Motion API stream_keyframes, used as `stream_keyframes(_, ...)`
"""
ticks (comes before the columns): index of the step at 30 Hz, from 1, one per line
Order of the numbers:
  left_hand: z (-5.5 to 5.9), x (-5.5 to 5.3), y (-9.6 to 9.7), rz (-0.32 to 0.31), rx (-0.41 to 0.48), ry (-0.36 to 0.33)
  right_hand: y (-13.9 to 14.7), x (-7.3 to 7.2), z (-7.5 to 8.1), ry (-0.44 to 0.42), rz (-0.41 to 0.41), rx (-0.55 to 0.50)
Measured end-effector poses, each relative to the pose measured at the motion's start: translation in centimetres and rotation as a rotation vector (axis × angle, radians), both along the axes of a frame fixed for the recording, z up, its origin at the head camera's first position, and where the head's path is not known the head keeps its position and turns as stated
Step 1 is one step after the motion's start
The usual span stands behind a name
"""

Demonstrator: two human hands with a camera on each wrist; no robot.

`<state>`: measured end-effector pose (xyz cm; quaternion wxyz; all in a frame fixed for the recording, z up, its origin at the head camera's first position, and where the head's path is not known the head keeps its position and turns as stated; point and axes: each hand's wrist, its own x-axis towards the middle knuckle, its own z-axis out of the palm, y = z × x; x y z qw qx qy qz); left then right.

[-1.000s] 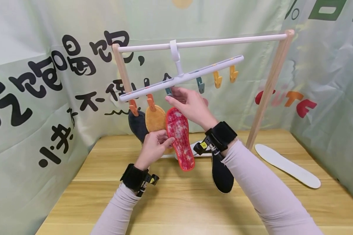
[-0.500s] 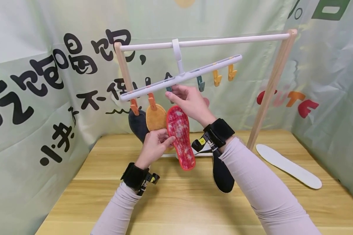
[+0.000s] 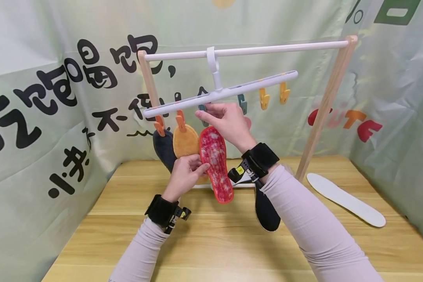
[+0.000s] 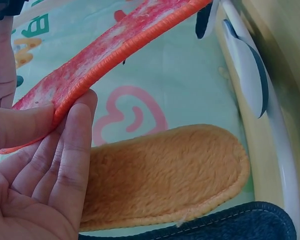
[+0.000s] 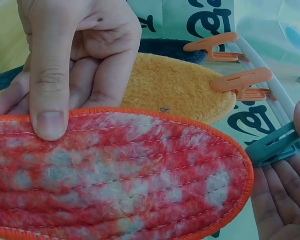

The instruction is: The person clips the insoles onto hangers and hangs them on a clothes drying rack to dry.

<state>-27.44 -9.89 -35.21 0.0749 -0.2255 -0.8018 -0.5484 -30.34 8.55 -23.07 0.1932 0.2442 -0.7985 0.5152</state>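
My left hand (image 3: 185, 174) pinches a red and white insole (image 3: 216, 164) with orange edging by its side, thumb on the face. Above it, my right hand (image 3: 230, 123) grips a teal clip (image 5: 272, 147) hanging from the white clip hanger (image 3: 261, 82). In the right wrist view the clip's tip is right at the insole's rounded end; whether it bites the edge I cannot tell. Left of this hang a yellow fuzzy insole (image 3: 186, 141) and a dark blue one (image 3: 163, 147), each from an orange clip (image 3: 181, 122).
The hanger hooks over a white rod (image 3: 278, 49) on a wooden-legged stand (image 3: 328, 105). Another teal clip (image 3: 242, 104) and two yellow clips (image 3: 264, 98) dangle at the right. A white insole (image 3: 345, 199) and a black insole (image 3: 266, 209) lie on the wooden table (image 3: 211, 243).
The hanger bar has tilted back towards level: its right end is lower and its left end a little higher. Both hands stay nearly where they were.
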Motion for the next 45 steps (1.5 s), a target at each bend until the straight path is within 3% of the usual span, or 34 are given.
stream_keyframes(21,-0.25,-0.08,0.01,0.025,-0.007,0.011,0.06,0.24,-0.12,0.055,-0.064,0.044)
stream_keyframes(45,0.01,0.08,0.07,0.033,0.017,0.017,0.04,0.32,0.14,0.079,-0.034,0.023)
